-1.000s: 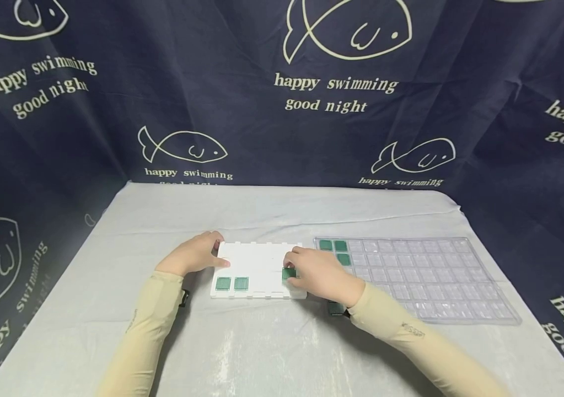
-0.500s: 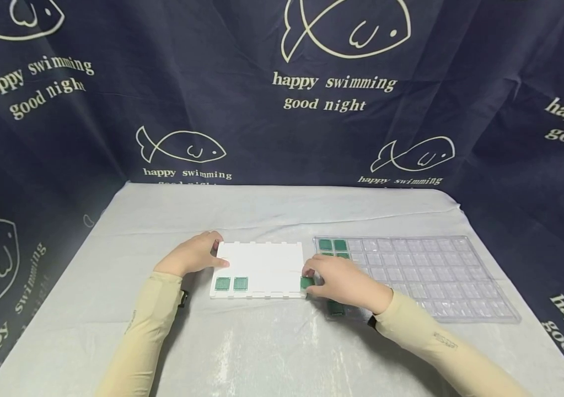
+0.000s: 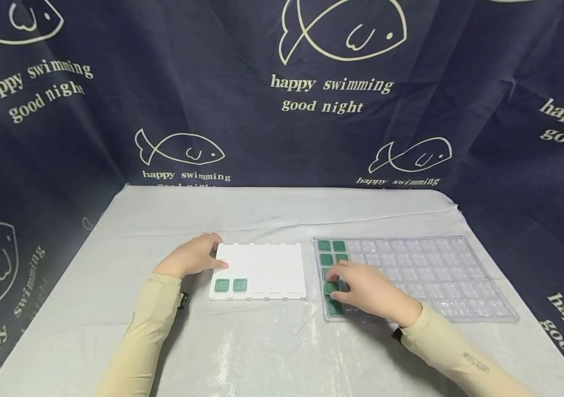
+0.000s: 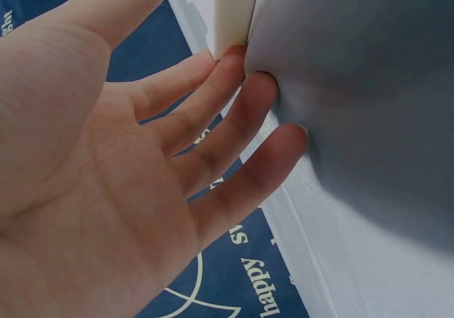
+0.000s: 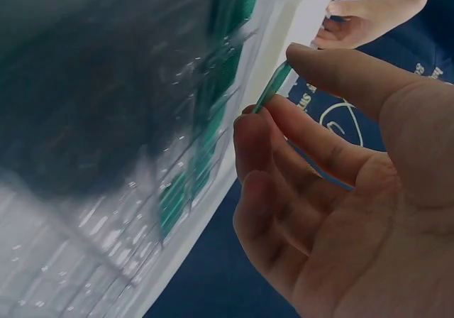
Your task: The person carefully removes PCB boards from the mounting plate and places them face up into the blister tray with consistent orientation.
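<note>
My left hand holds the left edge of a flat white board, thumb on its top. In the left wrist view its fingertips are at the side of the white board. Two small square green circuit boards lie at the board's near left. With thumb and fingers my right hand pinches another green circuit board, seen edge-on in the right wrist view. That hand is over the left column of a clear compartment tray, where more green circuit boards sit in the cells.
To the right of the white board the tray stretches across the table, its other columns showing transparent cells. A dark blue fish-print cloth hangs behind and at both sides of the table.
My right hand has moved right, from the white board's right part to over the tray's left column, with the circuit board still pinched. The left hand stays at the white board.
</note>
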### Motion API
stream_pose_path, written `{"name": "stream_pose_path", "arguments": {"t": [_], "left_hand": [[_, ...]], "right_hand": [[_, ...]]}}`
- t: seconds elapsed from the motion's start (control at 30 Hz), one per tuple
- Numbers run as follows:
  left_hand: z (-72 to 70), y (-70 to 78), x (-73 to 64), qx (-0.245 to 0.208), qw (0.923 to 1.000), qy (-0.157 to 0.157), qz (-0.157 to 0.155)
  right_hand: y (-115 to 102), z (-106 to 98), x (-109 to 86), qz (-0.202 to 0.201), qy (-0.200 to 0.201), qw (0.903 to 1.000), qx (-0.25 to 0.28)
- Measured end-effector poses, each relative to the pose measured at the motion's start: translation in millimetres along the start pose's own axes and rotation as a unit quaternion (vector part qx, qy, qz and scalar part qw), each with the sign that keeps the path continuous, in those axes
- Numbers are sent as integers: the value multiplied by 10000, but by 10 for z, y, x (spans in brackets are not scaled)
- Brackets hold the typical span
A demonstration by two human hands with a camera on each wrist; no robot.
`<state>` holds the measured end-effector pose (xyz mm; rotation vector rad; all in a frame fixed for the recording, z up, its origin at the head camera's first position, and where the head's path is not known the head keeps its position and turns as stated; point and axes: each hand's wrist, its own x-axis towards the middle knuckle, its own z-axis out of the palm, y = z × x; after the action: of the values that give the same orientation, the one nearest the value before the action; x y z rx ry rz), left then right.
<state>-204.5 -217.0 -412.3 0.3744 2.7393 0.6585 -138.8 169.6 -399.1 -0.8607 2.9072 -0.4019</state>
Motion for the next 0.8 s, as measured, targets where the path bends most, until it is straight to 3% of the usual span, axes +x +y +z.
{"name": "stream_pose_path", "arguments": {"t": [0.43,0.8], "left_hand": [[12,-22,12,32,10000,9,18],[-12,22,-23,41,10000,5,32]], "right_hand": [[189,-49,-175,311,63,9995,89],[351,-131,-38,543,102,9985,-25]]}}
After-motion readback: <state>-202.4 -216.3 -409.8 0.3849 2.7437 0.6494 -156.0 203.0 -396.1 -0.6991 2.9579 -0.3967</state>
